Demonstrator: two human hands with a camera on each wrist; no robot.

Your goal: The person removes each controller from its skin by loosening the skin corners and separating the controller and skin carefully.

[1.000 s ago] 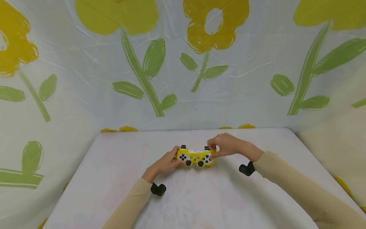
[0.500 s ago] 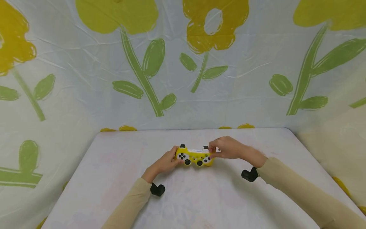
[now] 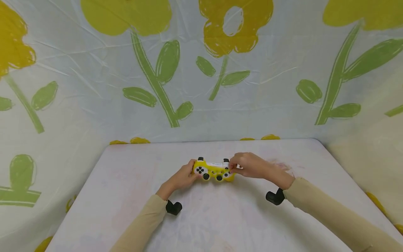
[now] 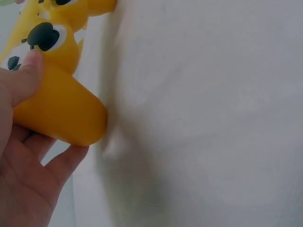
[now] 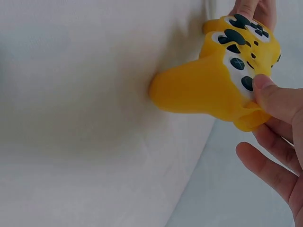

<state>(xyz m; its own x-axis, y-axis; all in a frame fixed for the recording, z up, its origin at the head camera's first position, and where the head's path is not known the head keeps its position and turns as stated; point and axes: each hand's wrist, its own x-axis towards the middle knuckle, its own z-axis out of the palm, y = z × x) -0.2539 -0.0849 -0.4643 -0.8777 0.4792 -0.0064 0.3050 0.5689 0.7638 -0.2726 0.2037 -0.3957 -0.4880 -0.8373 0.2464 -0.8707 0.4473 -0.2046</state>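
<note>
A yellow game controller (image 3: 211,168) with white panels, dark buttons and two dark thumbsticks is held over the middle of the table. My left hand (image 3: 182,176) grips its left side. In the left wrist view the thumb lies beside a dark stick (image 4: 43,36), with fingers under the yellow handle (image 4: 71,111). My right hand (image 3: 251,165) pinches the controller's upper right corner. In the right wrist view the thumb (image 5: 267,90) presses at a dark round button (image 5: 247,83), and fingers reach behind the shoulder. One lower finger (image 5: 265,165) stands away from the controller. The controller's back is hidden.
A pale cloth covers the table (image 3: 195,224). Behind it and at both sides hangs a sheet (image 3: 267,105) printed with yellow flowers and green stems. Black wrist devices (image 3: 275,197) hang below both wrists. The sleeves are beige.
My right hand has come down slightly, its thumb and fingers now closer together at the controller's right corner. My left hand keeps its grip. The view has shifted a little.
</note>
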